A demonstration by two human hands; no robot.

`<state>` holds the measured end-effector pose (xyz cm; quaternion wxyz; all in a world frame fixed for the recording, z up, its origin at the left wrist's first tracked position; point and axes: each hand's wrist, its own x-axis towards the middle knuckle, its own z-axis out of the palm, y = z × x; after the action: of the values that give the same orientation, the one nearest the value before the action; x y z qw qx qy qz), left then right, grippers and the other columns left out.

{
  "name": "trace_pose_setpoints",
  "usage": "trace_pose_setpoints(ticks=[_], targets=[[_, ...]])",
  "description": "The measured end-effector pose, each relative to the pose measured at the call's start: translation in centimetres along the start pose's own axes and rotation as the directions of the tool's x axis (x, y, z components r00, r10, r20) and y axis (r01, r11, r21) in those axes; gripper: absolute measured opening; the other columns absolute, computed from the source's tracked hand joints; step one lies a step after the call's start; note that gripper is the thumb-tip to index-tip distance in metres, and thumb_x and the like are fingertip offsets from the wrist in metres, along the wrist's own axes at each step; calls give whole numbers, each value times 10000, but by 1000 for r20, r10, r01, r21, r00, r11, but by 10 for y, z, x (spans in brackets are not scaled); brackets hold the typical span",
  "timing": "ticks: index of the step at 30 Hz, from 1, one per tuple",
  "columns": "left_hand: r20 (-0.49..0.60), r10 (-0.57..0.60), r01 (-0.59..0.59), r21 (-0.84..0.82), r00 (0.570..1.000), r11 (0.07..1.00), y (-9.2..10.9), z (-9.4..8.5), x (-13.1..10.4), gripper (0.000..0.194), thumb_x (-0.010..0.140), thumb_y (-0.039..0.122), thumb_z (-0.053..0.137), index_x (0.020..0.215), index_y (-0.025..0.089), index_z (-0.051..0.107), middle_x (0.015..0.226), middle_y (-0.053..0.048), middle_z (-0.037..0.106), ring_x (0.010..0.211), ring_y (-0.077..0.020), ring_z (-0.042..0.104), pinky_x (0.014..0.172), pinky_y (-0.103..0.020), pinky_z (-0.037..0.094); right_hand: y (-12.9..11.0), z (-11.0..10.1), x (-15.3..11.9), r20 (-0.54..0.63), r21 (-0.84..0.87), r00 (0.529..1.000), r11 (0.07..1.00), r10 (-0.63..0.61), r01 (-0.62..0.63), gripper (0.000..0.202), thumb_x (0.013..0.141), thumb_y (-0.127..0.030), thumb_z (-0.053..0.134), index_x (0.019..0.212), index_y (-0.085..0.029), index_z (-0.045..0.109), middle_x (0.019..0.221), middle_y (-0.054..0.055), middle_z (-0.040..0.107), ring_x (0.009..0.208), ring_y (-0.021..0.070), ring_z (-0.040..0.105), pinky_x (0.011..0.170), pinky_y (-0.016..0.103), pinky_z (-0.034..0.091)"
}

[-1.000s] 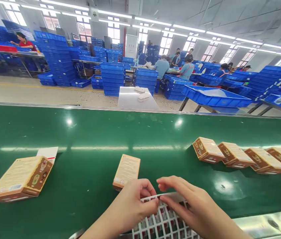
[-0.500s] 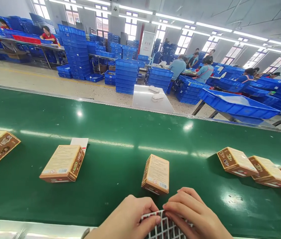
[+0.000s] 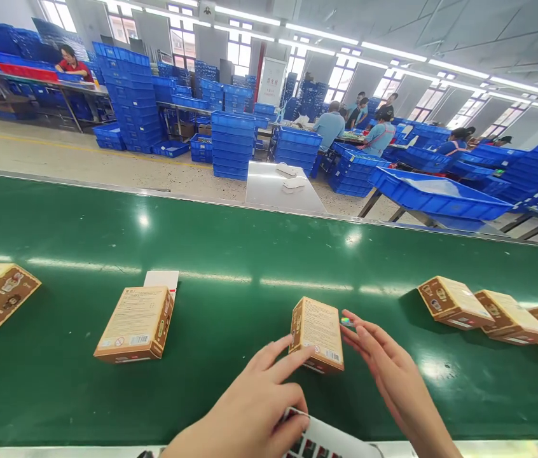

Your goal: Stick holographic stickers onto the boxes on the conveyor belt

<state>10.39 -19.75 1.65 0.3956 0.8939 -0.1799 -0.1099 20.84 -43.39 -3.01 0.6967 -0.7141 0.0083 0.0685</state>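
My left hand (image 3: 262, 397) pinches a sticker sheet (image 3: 329, 436) between thumb and curled fingers, low in the view. The sheet is white with rows of small dark squares, and its lower part is cut off by the frame. Two outstretched fingers of the same hand rest on a brown and cream printed box (image 3: 322, 327) in front of me. My right hand (image 3: 388, 362) is at the box's right side, with a small shiny rainbow sticker (image 3: 346, 322) at its fingertips. Whether the sticker touches the box I cannot tell.
The boxes lie on a green conveyor belt (image 3: 231, 254). To the left is another box (image 3: 130, 324) with a white card (image 3: 161, 278) behind it; several more boxes (image 3: 457, 302) stand at right. Beyond are stacked blue crates (image 3: 233, 146) and people at tables.
My hands have parted from the sticker sheet's edge and reached forward to the box. The right hand now carries a small sticker. The centre and near-left boxes have shifted right.
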Motion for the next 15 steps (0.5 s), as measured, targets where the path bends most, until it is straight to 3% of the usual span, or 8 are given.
trace_pose_setpoints(ticks=[1, 3, 7, 15], targets=[[24, 63, -65, 73, 998, 995, -1, 6, 7, 139, 891, 138, 561, 882, 191, 690, 1626, -18, 365, 1532, -321, 225, 1246, -537, 246, 4, 1, 9, 0, 89, 998, 994, 55, -55, 448, 765, -593, 805, 1027, -233, 752, 1284, 70, 683, 1132, 259, 671, 954, 286, 566], [70, 132, -143, 180, 989, 973, -3, 20, 25, 158, 920, 156, 540, 902, 173, 696, 1660, -27, 259, 1545, -323, 154, 1265, -568, 180, 10, 2, 21, -15, 197, 993, 974, 121, -115, 486, 698, -580, 856, 1003, -214, 762, 1157, 77, 736, 1090, 271, 683, 898, 304, 594], [90, 202, -219, 274, 975, 936, 0, 41, 50, 241, 959, 224, 513, 923, 112, 723, 1634, -129, 292, 1524, -343, 208, 1242, -534, 296, 13, 3, 27, -102, 203, 985, 972, 139, -116, 504, 654, -557, 870, 972, -183, 758, 1019, 78, 764, 984, 296, 707, 753, 328, 631], [122, 201, -230, 321, 972, 919, 17, 42, 62, 236, 922, 209, 556, 972, 90, 754, 1617, -139, 307, 1501, -365, 285, 1214, -563, 347, 3, 0, 23, -167, 78, 983, 995, 75, -63, 463, 652, -526, 853, 914, -165, 729, 1078, 106, 741, 920, 302, 707, 690, 333, 615]])
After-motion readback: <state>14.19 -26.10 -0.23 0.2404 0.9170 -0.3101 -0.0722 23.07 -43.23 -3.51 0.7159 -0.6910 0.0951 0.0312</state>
